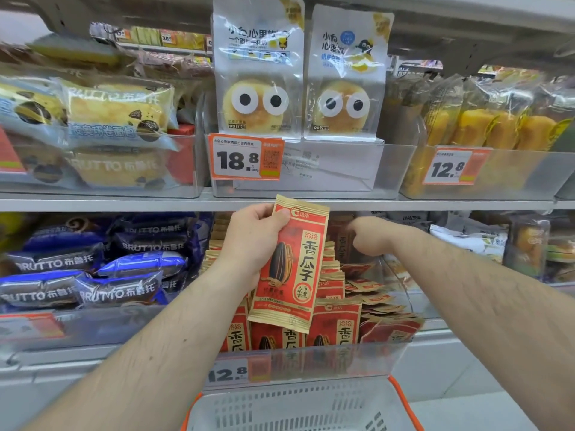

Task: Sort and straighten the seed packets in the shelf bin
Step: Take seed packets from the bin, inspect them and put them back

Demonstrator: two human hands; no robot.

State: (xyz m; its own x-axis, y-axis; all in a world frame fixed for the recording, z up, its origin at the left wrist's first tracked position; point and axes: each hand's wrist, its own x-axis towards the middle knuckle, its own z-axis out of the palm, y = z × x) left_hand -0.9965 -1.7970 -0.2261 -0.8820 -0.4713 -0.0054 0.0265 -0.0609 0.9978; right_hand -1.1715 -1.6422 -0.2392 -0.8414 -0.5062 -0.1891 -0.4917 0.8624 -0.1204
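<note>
Centrally in the frame, the left hand [252,241] holds one red and tan seed packet [291,265] upright above the clear shelf bin [311,359], thumb pressed on the packet's front near its top edge and the other fingers curled behind it. Just right of it, the right hand [368,237] reaches into the back of the bin with its fingers bent downward among the packets; whether they grip anything I cannot tell, since the fingertips are blurred and partly hidden. Below the held packet, a front row of matching packets [334,328] stands upright in the bin, while toward the bin's right side loose packets [373,293] lie flat and askew in a heap. An orange price tag [238,370] sits on the bin's front wall at lower centre. At the bottom edge, a grey basket with an orange rim [305,405] shows. Dark blue bread packs [93,269] fill the neighbouring bin at left.
</note>
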